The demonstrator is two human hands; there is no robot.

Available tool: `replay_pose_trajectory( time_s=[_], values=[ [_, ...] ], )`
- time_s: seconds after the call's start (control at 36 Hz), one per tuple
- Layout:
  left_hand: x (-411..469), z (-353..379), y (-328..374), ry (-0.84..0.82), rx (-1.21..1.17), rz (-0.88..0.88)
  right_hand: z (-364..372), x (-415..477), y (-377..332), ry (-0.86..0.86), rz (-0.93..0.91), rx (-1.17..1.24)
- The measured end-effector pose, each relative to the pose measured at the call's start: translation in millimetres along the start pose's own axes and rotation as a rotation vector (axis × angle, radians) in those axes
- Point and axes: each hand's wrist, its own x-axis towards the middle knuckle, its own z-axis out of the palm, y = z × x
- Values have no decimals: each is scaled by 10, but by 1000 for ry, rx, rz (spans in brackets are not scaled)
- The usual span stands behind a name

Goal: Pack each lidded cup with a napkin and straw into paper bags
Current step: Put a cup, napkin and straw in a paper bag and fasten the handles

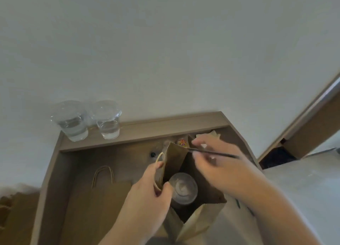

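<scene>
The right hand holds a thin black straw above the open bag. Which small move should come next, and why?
Probably tip the straw down and let it slide into the paper bag beside the lidded cup. The right hand pinches it just over the mouth, the left hand holds the bag's edge open, and the cup already stands inside.

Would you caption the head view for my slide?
Left hand grips paper bag containing lidded cup; right hand holds black straw.

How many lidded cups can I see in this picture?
3. The left ledge cup and the right ledge cup stand side by side at the back left; the bagged cup sits inside the open paper bag. Others may be hidden.
</scene>
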Motion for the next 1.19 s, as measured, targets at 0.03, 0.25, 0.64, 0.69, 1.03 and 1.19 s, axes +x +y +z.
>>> replay_pose_trajectory(
  time_s=[0.03, 0.25, 0.64, 0.69, 1.03, 1.19],
  values=[
    [-6, -5, 1, -4, -5, -4, 51, 27, 84, -35, 12, -134],
    [-34, -31, 0, -31, -22, -1, -238, -51, 16, 212, -81, -80],
    [-31, 69, -41, 16, -114, -24, 229, -317, 623, -264, 479, -293],
    [-56, 84, -2, 16, -88, -41, 218, -190, 771, -327, 438, -291],
    [-193, 428, 524, 94, 120, -219, -541, 547, 1119, -652, -75, -7],
    [-216, 461, 638, 228, 114, -293, -310, 1455, 2124, -291, 141, -34]
  ],
)
